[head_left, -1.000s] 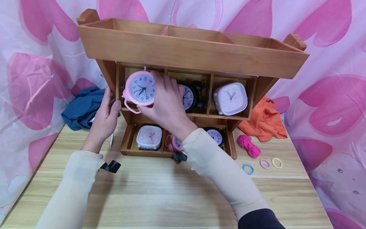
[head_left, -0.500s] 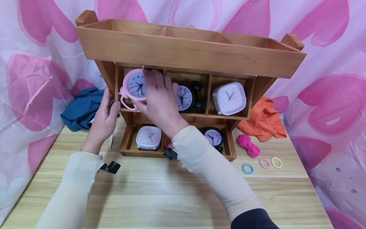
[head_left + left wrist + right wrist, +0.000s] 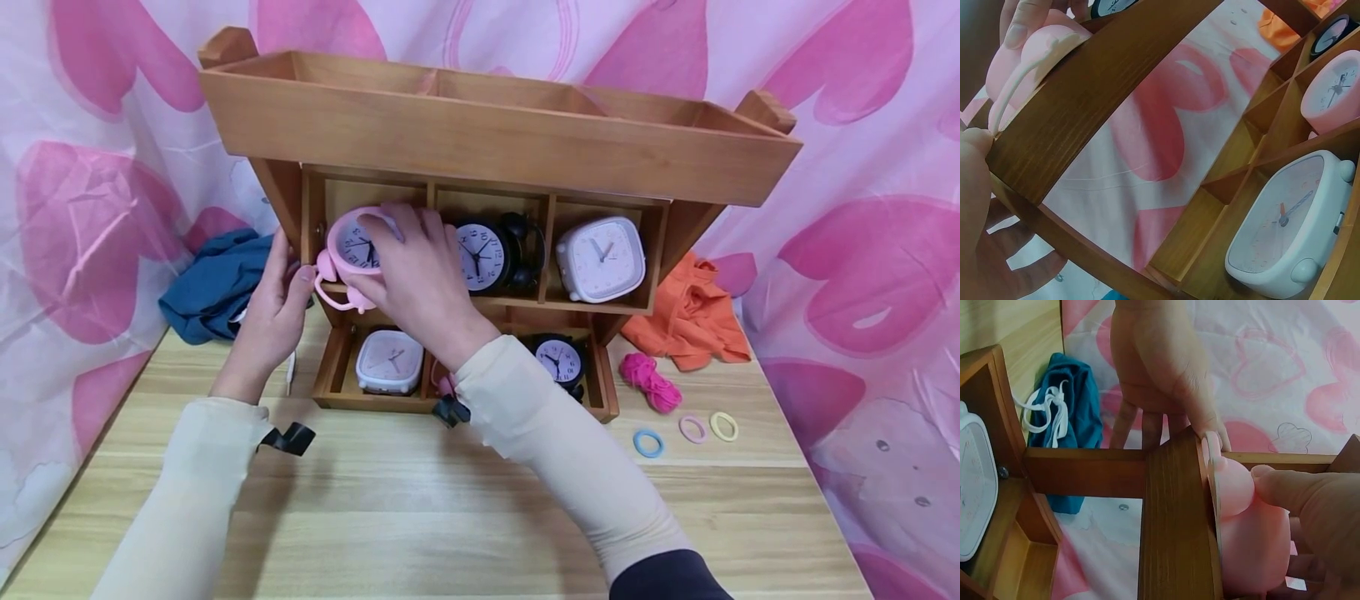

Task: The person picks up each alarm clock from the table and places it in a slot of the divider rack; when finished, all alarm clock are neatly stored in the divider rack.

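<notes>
A pink twin-bell alarm clock (image 3: pixel 352 242) lies tilted at the left compartment of the wooden rack's (image 3: pixel 495 137) middle tier, bells and handle toward the front left. My right hand (image 3: pixel 427 279) grips it, with fingers reaching over its face and the thumb near a bell. At the rack's left side, my left hand (image 3: pixel 270 321) holds the frame; its thumb is in front and its fingers go behind the side in the right wrist view. A black twin-bell clock (image 3: pixel 483 254) lies in the middle compartment, beside my right hand. To the right is a white square clock (image 3: pixel 602 260).
The lower tier holds a white clock (image 3: pixel 388 361), a black clock (image 3: pixel 558 360) and a pink clock (image 3: pixel 1335 87). Blue cloth (image 3: pixel 217 287) lies left; orange cloth (image 3: pixel 686 317), pink yarn (image 3: pixel 651 382) and several hair ties (image 3: pixel 648 443) lie right.
The pink clock has moved left, then down lower in the compartment and toward the front edge, with my right hand on it. My left hand stays at the rack's side.
</notes>
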The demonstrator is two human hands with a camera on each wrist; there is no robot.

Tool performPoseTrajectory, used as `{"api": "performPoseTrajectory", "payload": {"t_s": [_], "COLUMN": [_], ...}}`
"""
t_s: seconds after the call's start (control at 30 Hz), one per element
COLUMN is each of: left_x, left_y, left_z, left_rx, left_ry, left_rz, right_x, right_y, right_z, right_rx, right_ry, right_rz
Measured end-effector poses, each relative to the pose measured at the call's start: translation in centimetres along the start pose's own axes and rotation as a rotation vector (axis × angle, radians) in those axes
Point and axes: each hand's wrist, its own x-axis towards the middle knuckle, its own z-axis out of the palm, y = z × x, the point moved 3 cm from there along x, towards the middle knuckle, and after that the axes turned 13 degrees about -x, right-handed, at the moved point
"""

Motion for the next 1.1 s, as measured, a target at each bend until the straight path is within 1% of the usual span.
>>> {"api": "performPoseTrajectory", "payload": {"t_s": [0.1, 0.23, 0.33, 0.4, 0.47, 0.6, 0.73, 0.87, 0.93, 1.0, 1.1], "left_x": [0.0, -0.1, -0.2, -0.2, -0.2, -0.1, -0.1, -0.2, -0.2, -0.2, -0.2], "left_y": [0.0, 0.0, -0.1, -0.2, -0.2, -0.1, 0.1, 0.0, 0.0, 0.0, 0.0], "left_z": [0.1, 0.0, 0.0, 0.0, 0.0, 0.0, -0.1, -0.1, -0.1, -0.1, -0.1], "left_rx": [0.007, 0.012, 0.007, 0.002, 0.000, -0.004, -0.012, -0.019, -0.020, -0.017, -0.012], "left_ry": [0.004, 0.006, 0.000, -0.006, -0.007, -0.008, -0.009, -0.013, -0.015, -0.014, -0.013], "left_rz": [-0.005, -0.025, -0.031, -0.023, -0.014, -0.004, -0.006, -0.006, -0.006, -0.005, -0.002], "right_x": [0.1, 0.5, 0.7, 0.7, 0.6, 0.6, 1.0, 1.2, 1.2, 1.2, 1.1], "right_y": [0.0, -0.1, -0.1, 0.0, 0.1, 0.5, 0.4, 0.1, 0.0, 0.0, 0.2], "right_z": [0.1, 0.2, 0.3, 0.2, 0.1, -0.1, 0.4, 1.2, 1.4, 1.3, 0.6], "right_rx": [0.014, -0.017, -0.022, -0.005, 0.018, 0.044, 0.041, -0.034, -0.069, -0.085, -0.065], "right_ry": [0.002, -0.072, -0.098, -0.068, -0.003, 0.120, 0.151, 0.164, 0.148, 0.103, 0.037], "right_rz": [-0.025, -0.021, -0.014, -0.016, -0.013, 0.028, 0.057, 0.061, 0.061, 0.063, 0.063]}}
